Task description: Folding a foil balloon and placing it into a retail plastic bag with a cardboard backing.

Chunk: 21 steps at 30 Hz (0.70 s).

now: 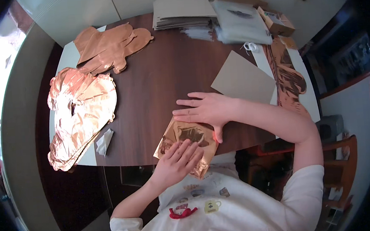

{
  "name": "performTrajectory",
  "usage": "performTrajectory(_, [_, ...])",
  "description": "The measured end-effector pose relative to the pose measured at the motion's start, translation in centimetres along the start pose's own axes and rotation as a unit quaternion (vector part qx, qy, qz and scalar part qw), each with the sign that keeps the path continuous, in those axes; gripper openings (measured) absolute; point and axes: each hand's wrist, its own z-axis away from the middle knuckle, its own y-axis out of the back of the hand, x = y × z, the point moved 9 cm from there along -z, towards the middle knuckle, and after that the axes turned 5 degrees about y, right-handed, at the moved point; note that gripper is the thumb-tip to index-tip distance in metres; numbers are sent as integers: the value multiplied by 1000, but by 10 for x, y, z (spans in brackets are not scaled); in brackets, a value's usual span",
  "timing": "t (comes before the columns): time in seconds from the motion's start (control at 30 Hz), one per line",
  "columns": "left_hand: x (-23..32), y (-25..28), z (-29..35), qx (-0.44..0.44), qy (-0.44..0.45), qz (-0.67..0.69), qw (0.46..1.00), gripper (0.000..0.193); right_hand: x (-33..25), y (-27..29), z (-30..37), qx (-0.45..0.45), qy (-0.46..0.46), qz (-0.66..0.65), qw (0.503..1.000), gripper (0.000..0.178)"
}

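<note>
A folded rose-gold foil balloon (191, 131) lies at the table's near edge, its lower end hanging a little over that edge. A pale edge, perhaps of card, shows along its left side. My left hand (179, 161) rests flat on the near left part of the foil, fingers stretched out. My right hand (204, 110) reaches across the far side, fingers spread toward the left and touching the foil's upper edge. Its thumb points down by the right edge, where a small orange-red spot shows. Neither hand grips anything.
Spread rose-gold foil balloons (83, 105) cover the table's left; flatter copper ones (113, 45) lie behind. A grey card (244, 77) lies right of centre. At the back are a card stack (184, 12), clear bags (243, 25) and a small box (276, 21). Crumpled tissue (104, 142) sits left.
</note>
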Motion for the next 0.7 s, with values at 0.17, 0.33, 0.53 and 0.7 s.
performTrajectory(0.17, [-25, 28, 8, 32, 54, 204, 977, 40, 31, 5, 60, 137, -259, -79, 953, 113])
performTrajectory(0.33, [-78, 20, 53, 173, 272, 715, 621, 37, 17, -38, 151, 52, -541, -70, 836, 98])
performTrajectory(0.53, [-77, -25, 39, 146, 353, 886, 263, 46, -48, -30, 95, 141, -467, -110, 866, 76])
performTrajectory(0.7, [-76, -32, 49, 119, 407, 868, 257, 48, -47, -11, 81, 172, -432, -65, 883, 64])
